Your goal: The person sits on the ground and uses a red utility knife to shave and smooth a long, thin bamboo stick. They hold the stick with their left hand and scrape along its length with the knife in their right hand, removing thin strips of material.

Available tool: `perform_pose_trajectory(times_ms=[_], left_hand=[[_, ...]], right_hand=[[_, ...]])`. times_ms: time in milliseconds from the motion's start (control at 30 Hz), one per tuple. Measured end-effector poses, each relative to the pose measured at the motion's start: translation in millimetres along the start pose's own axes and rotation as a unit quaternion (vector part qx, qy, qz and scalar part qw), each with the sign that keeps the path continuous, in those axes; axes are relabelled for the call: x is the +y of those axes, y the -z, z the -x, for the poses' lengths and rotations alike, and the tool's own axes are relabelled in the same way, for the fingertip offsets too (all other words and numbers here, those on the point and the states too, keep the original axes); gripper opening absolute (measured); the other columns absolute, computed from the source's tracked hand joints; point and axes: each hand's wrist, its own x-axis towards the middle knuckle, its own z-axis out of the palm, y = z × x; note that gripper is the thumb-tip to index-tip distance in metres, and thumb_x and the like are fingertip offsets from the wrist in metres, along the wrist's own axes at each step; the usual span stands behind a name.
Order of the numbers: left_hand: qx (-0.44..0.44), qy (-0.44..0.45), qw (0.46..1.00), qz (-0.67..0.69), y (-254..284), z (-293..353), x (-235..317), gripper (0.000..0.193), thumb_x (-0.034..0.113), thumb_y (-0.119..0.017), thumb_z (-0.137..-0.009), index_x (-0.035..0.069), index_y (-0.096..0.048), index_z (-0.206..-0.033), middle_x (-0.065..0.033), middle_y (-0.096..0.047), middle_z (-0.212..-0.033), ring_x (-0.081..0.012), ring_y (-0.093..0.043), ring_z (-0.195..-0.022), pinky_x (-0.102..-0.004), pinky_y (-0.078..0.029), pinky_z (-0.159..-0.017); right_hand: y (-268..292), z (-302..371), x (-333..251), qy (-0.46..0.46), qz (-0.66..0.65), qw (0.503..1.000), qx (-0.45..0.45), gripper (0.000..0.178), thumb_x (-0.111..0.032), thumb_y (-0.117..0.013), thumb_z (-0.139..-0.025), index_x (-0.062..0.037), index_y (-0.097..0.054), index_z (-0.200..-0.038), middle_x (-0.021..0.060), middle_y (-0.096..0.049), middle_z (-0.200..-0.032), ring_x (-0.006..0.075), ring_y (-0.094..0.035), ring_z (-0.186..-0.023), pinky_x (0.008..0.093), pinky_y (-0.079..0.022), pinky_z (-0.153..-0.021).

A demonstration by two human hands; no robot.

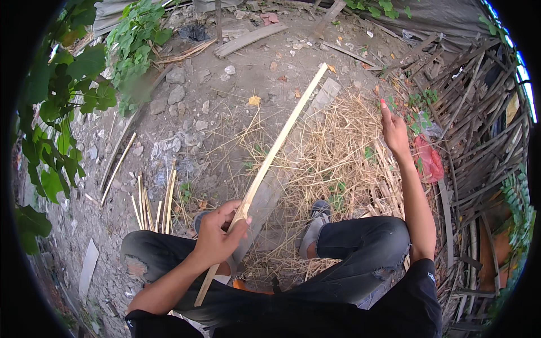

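Observation:
My left hand (221,232) is closed around the lower part of a long, pale split-wood strip (287,132), perhaps bamboo. The strip slants from over my left thigh up to the right, its far end above the ground. My right hand (395,132) is stretched far out to the right, apart from the strip. One finger points forward with a small red thing (382,103) at its tip; the others are curled, and what they hold, if anything, is hidden. Under that arm lies a heap of thin straw-coloured shavings (338,146).
Several cut strips (168,197) stand beside my left knee. A pile of weathered slats (479,129) fills the right side, with a red plastic bag (427,159) near it. Leafy branches (62,118) hang at left. Stones (176,94) and a plank (251,39) lie farther off.

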Motion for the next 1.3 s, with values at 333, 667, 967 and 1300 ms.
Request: perform_pose_trajectory(times_ms=[333,667,967,1300], left_hand=[[-0.015,0.048,0.981,0.189,-4.9,-21.8,20.6,0.041,0.007,-0.067,-0.1,0.005,-0.062,-0.141,0.0097,-0.056,-0.07,0.0009,-0.042,-0.053,-0.0213,-0.03,-0.048],[-0.042,0.058,0.986,0.152,-9.2,-22.4,17.4,0.031,0.013,-0.065,-0.104,0.004,-0.064,-0.134,0.0097,-0.049,-0.066,0.0005,-0.039,-0.051,-0.0213,-0.027,-0.047],[-0.074,0.085,0.978,0.177,-0.6,-21.1,17.9,0.039,0.007,-0.058,-0.104,0.0,-0.057,-0.142,0.0087,-0.042,-0.061,-0.0013,-0.038,-0.048,-0.0222,-0.027,-0.046],[-0.144,0.105,0.974,0.143,-8.3,-5.5,18.0,0.04,0.008,-0.06,-0.103,-0.002,-0.059,-0.142,0.0073,-0.047,-0.062,-0.0014,-0.038,-0.048,-0.0227,-0.028,-0.046]], right_hand=[[-27.5,162.1,-194.9,0.29,-0.005,0.881,-0.373,0.049,-0.045,-0.055,-0.105,-0.0008,-0.068,-0.088,0.0247,-0.064,-0.067,0.0473,-0.065,-0.068,0.0545,-0.051,-0.064],[-58.9,172.9,-190.6,0.287,0.017,0.861,-0.419,0.055,-0.052,-0.051,-0.104,-0.0021,-0.07,-0.092,0.024,-0.068,-0.071,0.0458,-0.069,-0.07,0.056,-0.054,-0.068],[-94.5,140.3,-167.6,0.325,0.035,0.917,-0.228,0.058,-0.059,-0.058,-0.101,-0.0047,-0.072,-0.083,0.018,-0.06,-0.056,0.037,-0.065,-0.052,0.0491,-0.052,-0.056],[-67.7,45.0,-112.9,0.139,0.111,0.982,-0.064,0.068,-0.062,-0.048,-0.104,0.0005,-0.073,-0.092,0.0231,-0.067,-0.069,0.0438,-0.066,-0.067,0.0516,-0.052,-0.07]])
